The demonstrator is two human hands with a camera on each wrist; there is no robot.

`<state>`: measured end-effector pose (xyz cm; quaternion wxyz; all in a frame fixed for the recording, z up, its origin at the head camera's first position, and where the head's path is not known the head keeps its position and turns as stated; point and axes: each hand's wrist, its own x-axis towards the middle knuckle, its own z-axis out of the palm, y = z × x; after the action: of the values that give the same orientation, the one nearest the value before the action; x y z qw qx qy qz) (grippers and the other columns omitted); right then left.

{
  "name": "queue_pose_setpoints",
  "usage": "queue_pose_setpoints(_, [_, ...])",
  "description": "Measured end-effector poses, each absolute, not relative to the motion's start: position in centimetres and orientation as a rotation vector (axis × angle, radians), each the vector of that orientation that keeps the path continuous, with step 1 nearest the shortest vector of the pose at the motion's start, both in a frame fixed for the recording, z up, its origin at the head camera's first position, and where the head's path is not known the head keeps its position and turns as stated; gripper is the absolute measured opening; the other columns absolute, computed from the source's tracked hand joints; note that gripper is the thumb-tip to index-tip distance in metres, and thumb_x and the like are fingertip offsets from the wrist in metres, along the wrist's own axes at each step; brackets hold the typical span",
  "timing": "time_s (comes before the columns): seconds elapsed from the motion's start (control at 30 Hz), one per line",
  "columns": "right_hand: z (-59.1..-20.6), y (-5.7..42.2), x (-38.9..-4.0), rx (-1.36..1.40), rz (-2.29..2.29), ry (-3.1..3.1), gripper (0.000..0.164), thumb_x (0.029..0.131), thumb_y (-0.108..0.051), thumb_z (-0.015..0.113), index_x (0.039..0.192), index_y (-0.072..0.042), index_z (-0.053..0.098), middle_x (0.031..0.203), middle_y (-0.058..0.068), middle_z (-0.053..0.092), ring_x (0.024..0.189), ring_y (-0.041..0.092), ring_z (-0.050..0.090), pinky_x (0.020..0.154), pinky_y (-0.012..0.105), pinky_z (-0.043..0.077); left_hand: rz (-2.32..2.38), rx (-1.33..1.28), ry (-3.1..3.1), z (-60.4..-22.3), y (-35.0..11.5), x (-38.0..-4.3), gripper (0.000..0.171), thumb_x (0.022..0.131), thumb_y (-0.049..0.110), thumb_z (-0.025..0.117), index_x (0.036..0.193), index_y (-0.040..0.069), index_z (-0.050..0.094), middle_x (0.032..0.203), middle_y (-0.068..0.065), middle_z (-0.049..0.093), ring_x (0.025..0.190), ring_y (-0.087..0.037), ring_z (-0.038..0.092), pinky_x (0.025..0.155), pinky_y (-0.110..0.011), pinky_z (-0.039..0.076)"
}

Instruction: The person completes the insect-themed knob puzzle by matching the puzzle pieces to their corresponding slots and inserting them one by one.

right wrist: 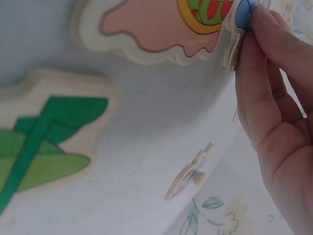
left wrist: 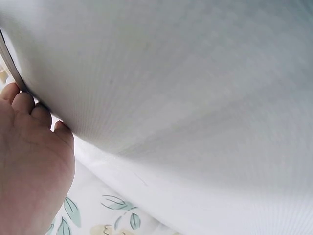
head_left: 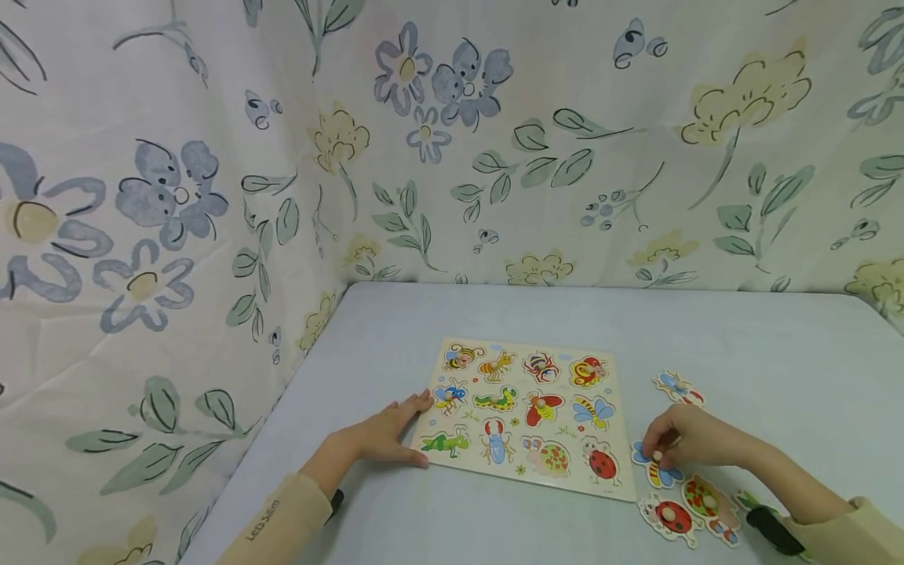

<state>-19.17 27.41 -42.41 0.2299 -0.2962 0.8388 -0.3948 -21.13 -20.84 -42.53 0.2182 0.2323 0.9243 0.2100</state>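
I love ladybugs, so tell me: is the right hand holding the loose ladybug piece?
No, the right hand pinches the blue-winged insect piece, while the loose ladybug piece lies on the table.

Access to the puzzle board [head_left: 518,380] is widest from the far side, where a broad band of tabletop [head_left: 395,329] runs to the floral curtain [head_left: 508,204], which limits reach behind and at left. The left hand [head_left: 388,430] obstructs the board's left edge. Between the forearms, a hand could approach the near edge. At right, the right hand [head_left: 695,435] and the blue-winged bee piece [head_left: 661,474] crowd the margin. Nearer, the ladybug piece [head_left: 679,518] and snail piece [head_left: 701,498] form a tight cluster, with a green piece [right wrist: 49,142] beside it under the right wrist. The stag beetle piece [head_left: 688,392] lies beyond the right hand; wide passage exists to its right.
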Motion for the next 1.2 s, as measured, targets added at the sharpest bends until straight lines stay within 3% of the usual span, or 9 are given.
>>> queue_pose_setpoints(0.53, [-42.1,27.5,-18.9,-0.879,-1.075,2.507,0.006,0.08,-0.006,0.076,0.084,-0.01,0.073,0.083,-0.01,0.069,0.069,0.001,0.056,0.059,0.022,0.053,0.566,0.63,2.56,-42.8,-20.9,-21.2,0.102,0.077,0.046,0.079,0.154,0.007,0.025,0.161,-0.009,0.018,0.147,-0.031,0.017,0.119,-0.05,0.014])
queue_pose_setpoints(1.2, [-41.3,25.7,-18.8,-0.722,-1.021,2.698,0.009,0.077,-0.01,0.08,0.082,-0.009,0.073,0.074,-0.01,0.065,0.061,0.001,0.051,0.051,0.021,0.049,0.565,0.62,2.556,-42.8,-21.0,-21.1,0.101,0.077,0.047,0.079,0.154,0.01,0.025,0.162,-0.007,0.016,0.147,-0.029,0.016,0.119,-0.048,0.013])
